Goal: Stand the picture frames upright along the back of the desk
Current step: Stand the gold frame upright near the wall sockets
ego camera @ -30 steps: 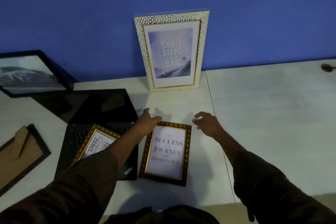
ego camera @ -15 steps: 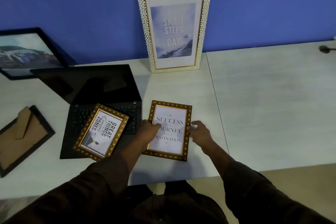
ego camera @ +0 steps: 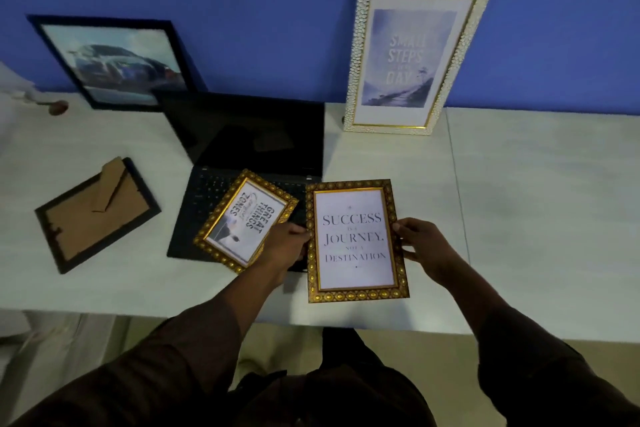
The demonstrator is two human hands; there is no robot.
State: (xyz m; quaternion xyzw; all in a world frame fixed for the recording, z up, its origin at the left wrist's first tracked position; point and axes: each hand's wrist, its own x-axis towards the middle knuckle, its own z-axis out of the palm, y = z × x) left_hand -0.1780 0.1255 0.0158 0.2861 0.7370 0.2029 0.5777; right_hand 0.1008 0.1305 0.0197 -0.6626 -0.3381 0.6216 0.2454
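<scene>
gold frame (ego camera: pixel 356 241): now lifted off table (ego camera: pixel 536 218), earlier flat | left hand (ego camera: pixel 285 248), right hand (ego camera: pixel 424 246): each grip grasping a side edge

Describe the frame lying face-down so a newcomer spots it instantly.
Start at the open laptop mid-desk, then look left. The face-down frame lies flat there, alone. Unlike the others, it shows only brown backing board with a fold-out stand, no picture.

Dim bluish light, soft overall blur, wide-angle bending at edges
</scene>
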